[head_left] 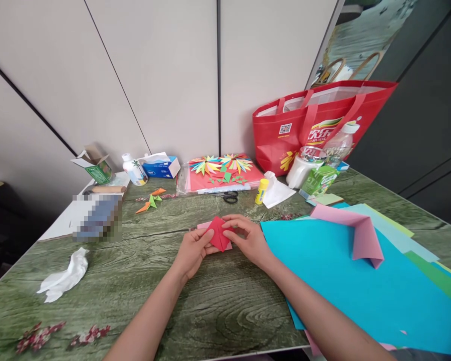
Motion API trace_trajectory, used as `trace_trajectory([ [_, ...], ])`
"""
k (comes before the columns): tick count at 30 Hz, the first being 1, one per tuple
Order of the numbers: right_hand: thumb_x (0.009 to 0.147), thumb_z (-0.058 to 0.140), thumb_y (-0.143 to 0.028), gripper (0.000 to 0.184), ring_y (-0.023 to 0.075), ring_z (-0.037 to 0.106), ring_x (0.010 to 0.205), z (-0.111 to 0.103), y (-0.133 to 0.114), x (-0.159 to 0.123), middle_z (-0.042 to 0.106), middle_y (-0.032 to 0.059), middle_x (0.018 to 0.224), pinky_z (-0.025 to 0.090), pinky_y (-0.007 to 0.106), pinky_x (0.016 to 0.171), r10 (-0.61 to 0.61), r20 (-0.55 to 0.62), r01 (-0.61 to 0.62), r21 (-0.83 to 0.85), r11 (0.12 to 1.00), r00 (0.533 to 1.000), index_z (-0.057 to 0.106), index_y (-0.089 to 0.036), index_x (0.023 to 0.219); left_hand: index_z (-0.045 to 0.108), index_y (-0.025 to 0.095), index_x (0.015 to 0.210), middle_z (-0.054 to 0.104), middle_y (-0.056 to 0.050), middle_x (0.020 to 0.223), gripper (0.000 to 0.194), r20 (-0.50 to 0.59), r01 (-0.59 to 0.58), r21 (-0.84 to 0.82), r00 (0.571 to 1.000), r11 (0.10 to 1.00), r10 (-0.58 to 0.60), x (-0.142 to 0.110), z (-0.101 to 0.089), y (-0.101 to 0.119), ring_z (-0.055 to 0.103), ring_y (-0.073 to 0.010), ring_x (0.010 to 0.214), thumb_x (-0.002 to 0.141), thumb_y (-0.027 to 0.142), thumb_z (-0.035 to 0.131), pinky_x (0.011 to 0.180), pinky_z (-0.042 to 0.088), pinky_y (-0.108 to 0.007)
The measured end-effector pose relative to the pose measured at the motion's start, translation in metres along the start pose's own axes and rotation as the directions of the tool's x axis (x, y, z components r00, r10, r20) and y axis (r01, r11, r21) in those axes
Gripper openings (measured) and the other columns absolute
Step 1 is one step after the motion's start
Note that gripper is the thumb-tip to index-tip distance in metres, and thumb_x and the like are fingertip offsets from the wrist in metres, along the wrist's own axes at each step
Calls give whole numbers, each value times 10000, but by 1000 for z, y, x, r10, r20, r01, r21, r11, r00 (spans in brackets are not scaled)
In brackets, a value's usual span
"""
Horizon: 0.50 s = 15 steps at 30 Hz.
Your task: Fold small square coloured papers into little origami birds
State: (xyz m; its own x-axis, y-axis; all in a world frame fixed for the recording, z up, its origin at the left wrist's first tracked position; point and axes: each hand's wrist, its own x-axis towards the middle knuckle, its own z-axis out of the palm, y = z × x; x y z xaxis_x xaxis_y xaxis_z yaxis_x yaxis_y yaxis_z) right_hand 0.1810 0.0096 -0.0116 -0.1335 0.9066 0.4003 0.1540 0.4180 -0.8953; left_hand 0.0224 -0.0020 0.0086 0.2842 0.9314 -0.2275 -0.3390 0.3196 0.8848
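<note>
Red paper pinched in L hand & R hand; glue stick, scissors bhd; blue sheet (big) to R.

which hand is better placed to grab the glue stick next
Probably the right hand: it is nearer the yellow glue stick, which stands just beyond it, while the left hand grips the red folded paper and could likely hold it alone.

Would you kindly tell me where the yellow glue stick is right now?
In the head view, the yellow glue stick stands on the table beyond the right hand, just right of centre, between the black-handled scissors and a white tissue.
</note>
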Motion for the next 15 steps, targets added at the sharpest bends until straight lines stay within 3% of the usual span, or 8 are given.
trace_trajectory([
  [5,785,475,-117,231,179,532,933,-1,-8,-1,579,56,970,436,357,825,-196,-59,182,-193,964,979,630,-240,903,662,83,848,699,-113,776,298,-58,-62,-36,997,997,60,1,0,1,649,-206,706,657,312,671,691,506,-333],
  [11,787,434,-61,360,203,466,1043,3,-4,-4,600,47,1008,406,427,879,-365,110,381,-322,867,924,568,-272,1046,649,94,859,695,-96,818,264,-75,-94,-63,993,994,89,3,0,1,642,-179,721,671,279,659,712,505,-313],
  [15,787,471,-88,334,210,447,1070,4,-1,-5,601,53,1022,408,441,880,-392,192,437,-366,822,900,562,-271,1051,646,106,852,691,-85,816,253,-87,-103,-70,991,992,97,3,0,1,638,-168,723,666,277,660,705,505,-292],
])
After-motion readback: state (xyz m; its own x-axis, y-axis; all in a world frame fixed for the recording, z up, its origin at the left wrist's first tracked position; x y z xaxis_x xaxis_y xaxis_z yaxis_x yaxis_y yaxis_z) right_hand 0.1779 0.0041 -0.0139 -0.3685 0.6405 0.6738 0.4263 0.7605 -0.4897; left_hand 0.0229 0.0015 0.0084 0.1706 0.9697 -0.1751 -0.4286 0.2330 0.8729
